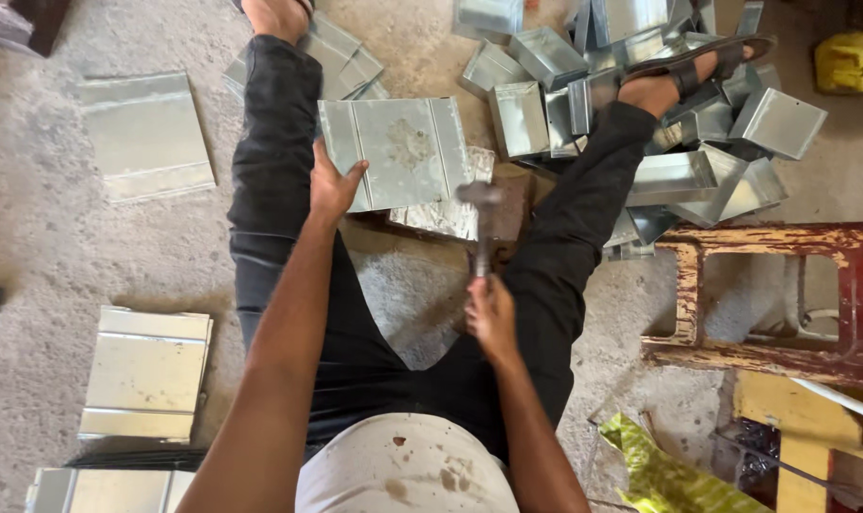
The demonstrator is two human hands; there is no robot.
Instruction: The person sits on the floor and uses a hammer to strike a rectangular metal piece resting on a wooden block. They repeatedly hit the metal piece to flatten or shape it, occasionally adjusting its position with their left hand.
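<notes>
I sit on the floor with my legs spread. My left hand (333,185) grips the left edge of a folded metal sheet (398,152) that lies flat between my legs on a block. My right hand (489,313) is shut on the handle of a hammer (482,214). The hammer head hovers, blurred, over the sheet's lower right corner. Another piece of sheet metal (441,217) shows under the held sheet.
A pile of folded metal boxes (683,114) lies at the upper right around my right foot. Flat metal sheets (144,372) lie on the left, with one (144,135) at the upper left. A worn red wooden stool (764,290) stands at right. Yellow-green bag (673,475) at bottom right.
</notes>
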